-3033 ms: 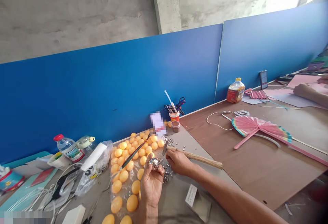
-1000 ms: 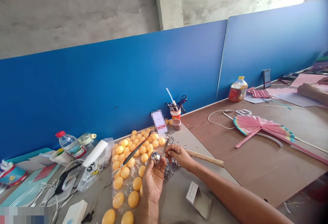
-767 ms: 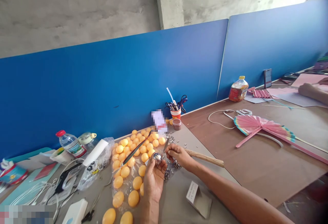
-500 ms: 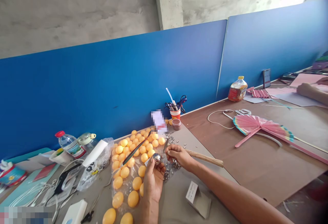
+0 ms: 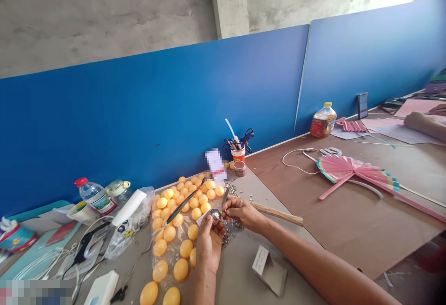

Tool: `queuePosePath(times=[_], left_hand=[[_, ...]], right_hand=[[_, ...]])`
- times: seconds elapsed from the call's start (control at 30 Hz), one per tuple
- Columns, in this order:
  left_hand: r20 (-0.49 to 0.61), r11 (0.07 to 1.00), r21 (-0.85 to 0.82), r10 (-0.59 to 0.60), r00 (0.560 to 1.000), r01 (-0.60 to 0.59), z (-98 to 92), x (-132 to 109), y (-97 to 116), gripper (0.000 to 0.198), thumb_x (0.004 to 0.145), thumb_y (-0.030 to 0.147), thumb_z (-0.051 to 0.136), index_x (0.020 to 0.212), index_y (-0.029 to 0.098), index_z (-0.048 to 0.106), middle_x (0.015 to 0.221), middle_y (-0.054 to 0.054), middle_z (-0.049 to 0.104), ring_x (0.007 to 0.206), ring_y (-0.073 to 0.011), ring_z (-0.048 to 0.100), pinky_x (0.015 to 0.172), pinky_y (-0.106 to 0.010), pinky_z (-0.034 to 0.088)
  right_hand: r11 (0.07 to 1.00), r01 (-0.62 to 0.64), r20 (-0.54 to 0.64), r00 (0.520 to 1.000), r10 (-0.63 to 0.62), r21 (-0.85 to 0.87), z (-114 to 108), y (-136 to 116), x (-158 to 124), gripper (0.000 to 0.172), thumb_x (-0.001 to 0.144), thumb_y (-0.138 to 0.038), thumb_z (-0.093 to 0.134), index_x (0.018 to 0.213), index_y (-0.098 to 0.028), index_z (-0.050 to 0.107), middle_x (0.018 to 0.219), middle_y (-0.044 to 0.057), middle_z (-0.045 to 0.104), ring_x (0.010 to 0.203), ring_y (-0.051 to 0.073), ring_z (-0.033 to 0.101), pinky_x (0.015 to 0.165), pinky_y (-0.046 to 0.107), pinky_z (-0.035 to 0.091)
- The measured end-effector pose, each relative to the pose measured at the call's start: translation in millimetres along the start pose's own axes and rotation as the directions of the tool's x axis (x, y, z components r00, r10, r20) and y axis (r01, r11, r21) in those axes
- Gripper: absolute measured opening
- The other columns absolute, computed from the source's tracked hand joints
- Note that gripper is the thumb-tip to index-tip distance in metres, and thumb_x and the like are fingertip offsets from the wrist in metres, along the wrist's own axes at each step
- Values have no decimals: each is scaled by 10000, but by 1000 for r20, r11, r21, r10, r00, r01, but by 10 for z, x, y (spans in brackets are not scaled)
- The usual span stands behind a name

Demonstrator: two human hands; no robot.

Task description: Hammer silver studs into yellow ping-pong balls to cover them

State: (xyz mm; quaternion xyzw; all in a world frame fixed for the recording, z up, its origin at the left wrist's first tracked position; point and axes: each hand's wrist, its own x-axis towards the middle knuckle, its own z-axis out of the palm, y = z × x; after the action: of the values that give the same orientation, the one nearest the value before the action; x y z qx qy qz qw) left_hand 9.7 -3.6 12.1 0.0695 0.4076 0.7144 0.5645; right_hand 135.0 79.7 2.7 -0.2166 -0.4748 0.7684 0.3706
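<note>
My left hand (image 5: 209,244) is closed around a ball covered with shiny silver studs (image 5: 215,215), the thumb along its near side. Close beside it, my right hand (image 5: 240,213) pinches thumb and fingertips together near the ball's right side; whatever they hold is too small to make out. Under my right hand lies a hammer (image 5: 278,213), its wooden handle pointing right. Small silver metal pieces (image 5: 226,237) lie in a pile below my hands, partly hidden, with more scattered behind them. Many orange balls (image 5: 180,269) rest on clear plastic to the left.
An opened small box (image 5: 270,270) lies in front of my right forearm. Behind stand a cup of pens (image 5: 238,154) and a small round tub (image 5: 239,169). Bottles, bags and cables crowd the left. A pink folding fan (image 5: 351,170) lies right, near another person's hand (image 5: 421,123).
My right hand has moved slightly left, closer to the studded ball. My left hand stays nearly in place, still holding the ball.
</note>
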Motion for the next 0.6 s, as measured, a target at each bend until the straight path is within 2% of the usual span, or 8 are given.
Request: queuePosePath(times=[0.17, 0.33, 0.43, 0.6], left_hand=[[-19, 1000, 27, 6, 1000, -6, -9, 10, -14, 270, 656, 240, 868, 812, 172, 658, 695, -10, 658, 583, -126, 571, 573, -264, 484], [24, 998, 57, 36, 999, -37, -7, 0, -23, 346, 575, 242, 911, 806, 170, 664, 699, 5, 655, 584, -110, 565, 560, -238, 473], [52, 994, 91, 61, 997, -65, -4, -2, -32, 412, 516, 278, 935, 814, 163, 676, 714, 8, 662, 591, -106, 563, 560, -230, 473], [108, 976, 184, 98, 989, -117, 3, -12, -51, 423, 572, 377, 912, 864, 165, 692, 785, -13, 681, 623, -112, 572, 573, -238, 470]], right_hand=[[996, -11, -27, 1000, 8, -91, -5, 15, -6, 242, 608, -319, 816, 710, -153, 673, 550, -38, 604, 520, 87, 508, 556, 234, 349], [999, -33, 12, 999, 33, -43, -8, 58, 7, 319, 579, -336, 851, 732, -157, 635, 580, -49, 592, 493, 76, 482, 537, 229, 328], [997, -34, -5, 999, 34, -63, -2, 75, 11, 325, 584, -346, 846, 716, -159, 615, 568, -53, 566, 496, 75, 463, 534, 228, 309], [995, -24, -30, 999, 21, -98, 14, 78, 3, 282, 587, -344, 813, 699, -157, 634, 597, -40, 566, 548, 80, 443, 561, 232, 314]])
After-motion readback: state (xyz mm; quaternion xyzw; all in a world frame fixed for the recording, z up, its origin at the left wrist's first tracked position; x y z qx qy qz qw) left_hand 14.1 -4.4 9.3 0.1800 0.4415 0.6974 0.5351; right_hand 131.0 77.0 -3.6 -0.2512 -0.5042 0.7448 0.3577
